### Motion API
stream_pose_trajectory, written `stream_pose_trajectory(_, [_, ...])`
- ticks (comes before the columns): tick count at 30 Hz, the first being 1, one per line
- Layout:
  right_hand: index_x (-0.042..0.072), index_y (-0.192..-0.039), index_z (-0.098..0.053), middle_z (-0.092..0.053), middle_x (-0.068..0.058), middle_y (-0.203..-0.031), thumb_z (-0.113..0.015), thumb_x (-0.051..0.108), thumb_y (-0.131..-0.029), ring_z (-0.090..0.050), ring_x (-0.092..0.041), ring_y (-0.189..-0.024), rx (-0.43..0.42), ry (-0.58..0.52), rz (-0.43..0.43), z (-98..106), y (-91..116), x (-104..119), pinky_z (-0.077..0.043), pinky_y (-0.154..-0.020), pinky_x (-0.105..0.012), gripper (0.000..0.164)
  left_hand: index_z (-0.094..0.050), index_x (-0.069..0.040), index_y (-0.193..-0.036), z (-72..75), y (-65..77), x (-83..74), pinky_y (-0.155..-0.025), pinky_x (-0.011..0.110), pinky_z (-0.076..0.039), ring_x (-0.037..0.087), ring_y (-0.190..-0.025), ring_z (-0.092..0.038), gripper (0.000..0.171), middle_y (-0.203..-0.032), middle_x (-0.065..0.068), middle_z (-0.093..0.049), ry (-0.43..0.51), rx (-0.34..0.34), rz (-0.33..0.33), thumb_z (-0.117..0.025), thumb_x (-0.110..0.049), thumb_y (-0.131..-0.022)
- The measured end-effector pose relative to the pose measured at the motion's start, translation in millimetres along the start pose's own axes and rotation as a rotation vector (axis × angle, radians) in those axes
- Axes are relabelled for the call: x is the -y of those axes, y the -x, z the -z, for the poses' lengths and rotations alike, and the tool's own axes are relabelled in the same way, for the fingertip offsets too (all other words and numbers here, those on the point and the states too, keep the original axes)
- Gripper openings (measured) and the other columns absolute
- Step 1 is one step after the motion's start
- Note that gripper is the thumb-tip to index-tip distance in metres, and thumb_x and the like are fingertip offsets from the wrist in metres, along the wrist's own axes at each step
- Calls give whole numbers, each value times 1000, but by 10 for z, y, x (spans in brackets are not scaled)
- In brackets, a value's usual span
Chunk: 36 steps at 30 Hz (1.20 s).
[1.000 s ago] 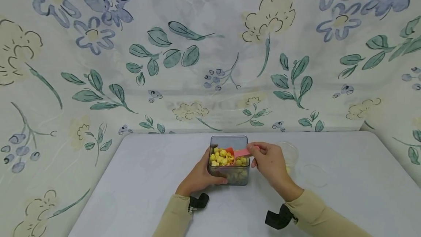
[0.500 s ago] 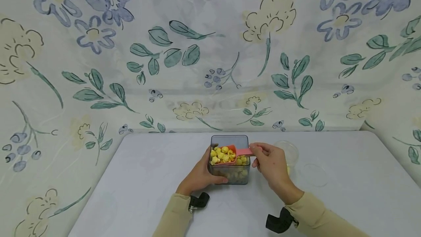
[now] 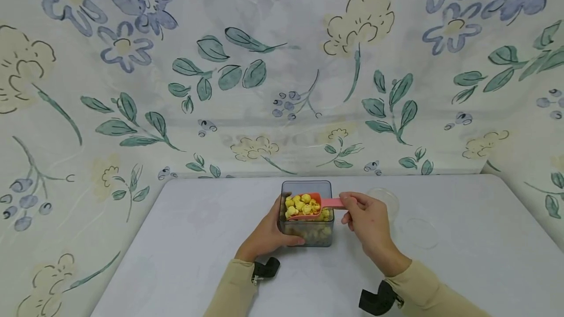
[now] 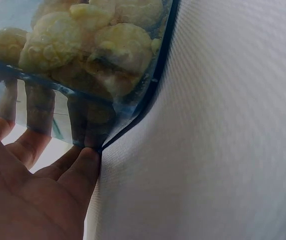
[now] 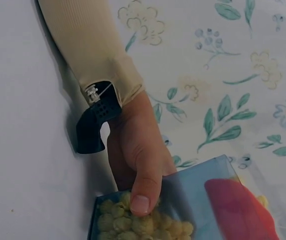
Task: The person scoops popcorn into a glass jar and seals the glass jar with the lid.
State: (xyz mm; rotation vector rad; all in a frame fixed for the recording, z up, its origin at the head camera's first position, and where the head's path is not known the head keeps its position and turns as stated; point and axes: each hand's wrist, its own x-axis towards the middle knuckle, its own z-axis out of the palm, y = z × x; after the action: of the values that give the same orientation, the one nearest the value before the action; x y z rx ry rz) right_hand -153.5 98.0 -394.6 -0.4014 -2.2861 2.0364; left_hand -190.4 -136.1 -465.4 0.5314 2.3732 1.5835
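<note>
A translucent blue-grey square container (image 3: 308, 238) of yellow popcorn stands near the middle of the table. My left hand (image 3: 263, 236) grips its left side, thumb along the front; in the left wrist view the fingers show through the clear wall. My right hand (image 3: 369, 219) pinches the handle of a pink scoop (image 3: 333, 203) at the container's right. Heaped popcorn (image 3: 303, 204) fills the scoop, which sits level at the container's mouth. In the right wrist view the scoop (image 5: 239, 210) shows red-pink beside the container's wall, and the right hand is out of sight.
Behind my right hand stands a clear round tub (image 3: 389, 198), partly hidden. A thin transparent disc, perhaps its lid (image 3: 421, 233), lies to the right. The white table (image 3: 189, 258) ends at a flower-patterned cloth (image 3: 291, 72) at the back.
The scoop has risen out of the popcorn, levelled with a heaped load and shifted slightly right with my right hand. My left hand and the container have hardly moved.
</note>
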Motion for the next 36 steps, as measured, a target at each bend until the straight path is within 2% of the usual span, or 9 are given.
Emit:
stream_pose_trajectory(4, [5, -108, -65, -65, -8, -76, -60, 25, -91, -53, -16, -53, -1, -30, -9, 15, 7, -11, -39, -45, -19, 26, -14, -22, -148, 28, 58, -176, -108, 44, -25, 13, -129, -35, 109, -141, -5, -37, 11, 24, 9, -85, -23, -65])
stream_pose_trajectory(12, [4, -110, -64, -68, -10, -86, -60, 26, -91, -54, -13, -54, -2, -61, -41, 55, 37, -30, -39, -46, -17, 29, -12, -20, -149, 23, 69, -207, -107, 45, -27, 16, -127, -36, 112, -140, -2, -38, -6, 18, 20, -86, -24, -65])
stream_pose_trajectory(18, [3, -110, -63, -68, -9, -83, -59, 26, -92, -55, -14, -55, 3, -40, -33, 90, 49, -49, -40, -46, -17, 29, -12, -19, -149, 26, 63, -211, -106, 42, -27, 14, -127, -36, 112, -141, -3, -36, -2, 19, 14, -86, -22, -64])
stream_pose_trajectory(23, [3, -112, -62, -68, -8, -81, -60, 28, -91, -58, -16, -57, 10, -23, -31, 100, 61, -62, -43, -47, -18, 32, -13, -20, -148, 11, 31, -131, -106, 44, -27, 16, -127, -36, 112, -141, -2, -36, 8, 9, 8, -86, -21, -64])
stream_pose_trajectory(29, [4, -113, -62, -69, -10, -84, -59, 30, -92, -62, -19, -60, 24, 28, 7, 113, 69, -92, -45, -48, -21, 34, -13, -33, -147, -16, -37, 90, -106, 44, -28, 12, -126, -36, 115, -140, -8, -36, -4, -15, 3, -88, -29, -60])
stream_pose_trajectory(36, [2, -114, -62, -69, -12, -87, -58, 30, -92, -64, -26, -67, 43, 33, 29, 129, 63, -122, -47, -51, -21, 36, -14, -34, -146, -16, -43, 105, -106, 43, -28, 11, -126, -36, 114, -139, -10, -37, 0, -15, -3, -88, -32, -59])
